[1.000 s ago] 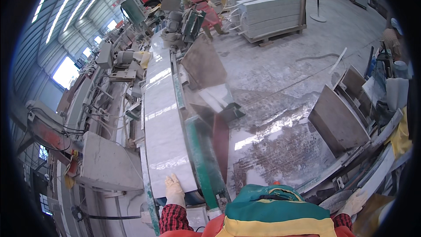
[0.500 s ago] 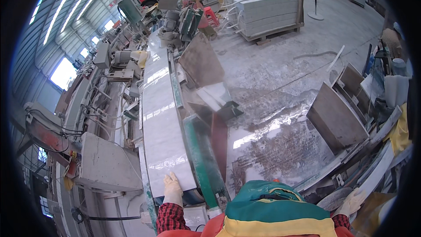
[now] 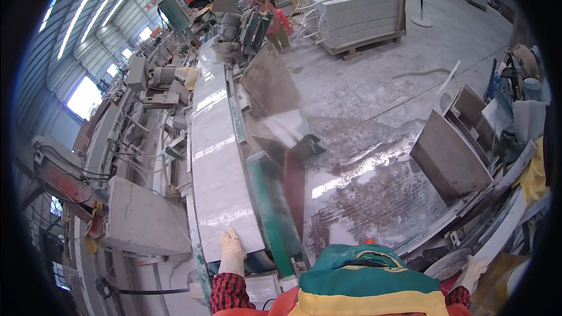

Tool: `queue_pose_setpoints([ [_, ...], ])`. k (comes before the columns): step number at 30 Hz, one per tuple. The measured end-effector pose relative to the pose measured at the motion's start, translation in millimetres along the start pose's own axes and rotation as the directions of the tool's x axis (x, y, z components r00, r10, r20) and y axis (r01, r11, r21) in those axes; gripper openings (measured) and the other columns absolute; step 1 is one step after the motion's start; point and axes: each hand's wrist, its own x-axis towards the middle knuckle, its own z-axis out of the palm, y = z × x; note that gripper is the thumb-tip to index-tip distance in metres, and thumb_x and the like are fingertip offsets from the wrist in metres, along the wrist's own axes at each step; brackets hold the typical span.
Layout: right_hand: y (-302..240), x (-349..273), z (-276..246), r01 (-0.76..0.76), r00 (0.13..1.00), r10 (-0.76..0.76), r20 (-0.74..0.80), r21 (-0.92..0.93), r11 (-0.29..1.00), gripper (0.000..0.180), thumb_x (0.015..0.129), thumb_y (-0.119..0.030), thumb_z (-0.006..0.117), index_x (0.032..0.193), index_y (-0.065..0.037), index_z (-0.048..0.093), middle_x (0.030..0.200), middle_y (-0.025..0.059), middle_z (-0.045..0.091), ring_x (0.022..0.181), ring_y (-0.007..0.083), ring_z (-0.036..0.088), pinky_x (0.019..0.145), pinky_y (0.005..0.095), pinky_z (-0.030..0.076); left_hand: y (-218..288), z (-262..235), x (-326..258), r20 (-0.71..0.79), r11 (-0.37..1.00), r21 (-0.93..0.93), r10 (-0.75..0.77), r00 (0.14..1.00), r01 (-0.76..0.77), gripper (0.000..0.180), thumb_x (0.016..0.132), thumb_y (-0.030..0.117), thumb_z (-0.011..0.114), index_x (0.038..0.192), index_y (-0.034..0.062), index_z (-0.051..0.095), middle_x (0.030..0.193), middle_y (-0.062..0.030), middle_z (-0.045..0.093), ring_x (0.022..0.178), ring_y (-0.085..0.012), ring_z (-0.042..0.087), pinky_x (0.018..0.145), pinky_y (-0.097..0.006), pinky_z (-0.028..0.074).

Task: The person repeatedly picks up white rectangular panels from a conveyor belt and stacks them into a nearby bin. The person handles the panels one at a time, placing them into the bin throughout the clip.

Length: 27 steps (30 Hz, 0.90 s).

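Observation:
A long, glossy white stone slab (image 3: 221, 169) lies along the machine bed and runs away from me. My left hand (image 3: 232, 247), in a pale glove, rests on the slab's near end. Its fingers lie flat, pointing away from me, and grasp nothing. Low at the right, my right hand (image 3: 473, 273), also in a pale glove, is beside the lower end of a long white strip (image 3: 502, 229). Its fingers are too small and unclear to show whether it grips the strip. A green guard rail (image 3: 272, 216) borders the slab's right side.
Motors and hoses line the machine (image 3: 163, 76) left of the slab, near a concrete block (image 3: 145, 216). Brown boards (image 3: 451, 155) lean at the right beside wet floor. A co-worker (image 3: 261, 6) stands at the far end, near stacked white slabs (image 3: 357, 20) on a pallet.
My right hand has shifted slightly beside the strip, its fingers turned more upward. The co-worker has moved a little right and hides more of the red stool. My left hand stays on the slab.

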Motion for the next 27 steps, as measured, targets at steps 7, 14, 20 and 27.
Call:
queue_pose_setpoints([
  [7,-3,18,-7,-0.012,1.0,0.012,-0.012,0.045,0.999,0.087,0.072,-0.013,0.071,0.15,-0.004,0.035,0.137,0.0245,0.05,0.116,0.0365,0.056,0.1,0.041,0.044,-26,14,38,-0.047,0.988,-0.129,0.075,0.996,-0.08,0.095,0.069,0.008,0.08,0.15,0.0055,0.03,0.151,-0.0281,0.032,0.139,-0.0424,0.036,0.115,-0.041,0.034],
  [14,-20,-2,4,0.035,0.999,-0.035,-0.015,0.715,0.699,0.077,0.077,0.0,0.077,0.147,-0.007,0.046,0.132,0.0122,0.057,0.111,0.0233,0.057,0.099,0.0322,0.041,19,-1,75,-0.597,0.807,-0.44,0.065,0.8,-0.394,0.055,0.08,0.019,0.071,0.131,0.0029,0.057,0.13,-0.0228,0.058,0.122,-0.0353,0.054,0.105,-0.043,0.043],
  [20,-168,-123,5,-0.148,0.903,-0.301,0.307,0.879,0.453,0.074,0.072,0.005,0.073,0.142,-0.001,0.05,0.125,0.0069,0.06,0.094,0.0151,0.061,0.08,0.0271,0.049,222,-72,7,-0.435,0.133,-0.811,0.514,0.74,-0.57,0.047,0.094,0.01,0.063,0.138,0.0011,0.05,0.133,-0.0136,0.059,0.12,-0.0209,0.057,0.095,-0.03,0.05],
  [27,-275,-237,41,-0.252,0.457,-0.686,0.565,0.823,0.51,0.082,0.058,0.007,0.082,0.135,-0.004,0.058,0.136,0.0138,0.056,0.122,0.025,0.056,0.098,0.0326,0.048,352,-89,-163,0.073,0.021,-0.994,0.853,0.517,0.107,0.069,0.098,0.033,0.061,0.153,0.0163,0.023,0.143,-0.0153,0.047,0.121,-0.0298,0.056,0.101,-0.044,0.049],
])
